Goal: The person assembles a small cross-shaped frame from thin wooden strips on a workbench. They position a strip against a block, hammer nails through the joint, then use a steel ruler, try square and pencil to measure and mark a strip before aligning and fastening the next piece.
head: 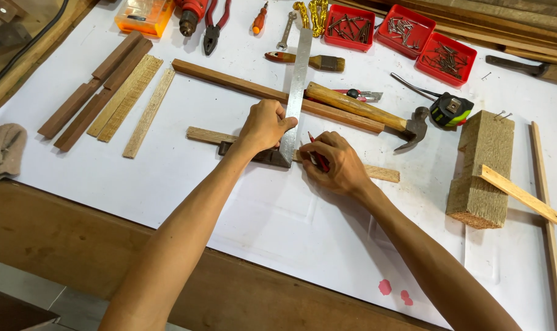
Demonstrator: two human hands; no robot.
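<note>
The left hand point(265, 125) presses the metal try square point(295, 92) on the thin wood strip point(382, 173); the right hand point(335, 164), grip closed around a red pencil point(318, 160), touches the strip.

Your left hand point(265, 125) covers the middle of the thin wood strip point(382, 173) and most of the square's point(295, 86) dark stock. Your right hand point(334, 162) hides all but a bit of the red pencil point(317, 159). The drill point(191, 13), pliers point(213, 24) and orange box point(142, 15) are cut off by the top edge.

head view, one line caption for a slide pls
Left hand steadies a try square on a wood strip; right hand holds a pencil.
</note>
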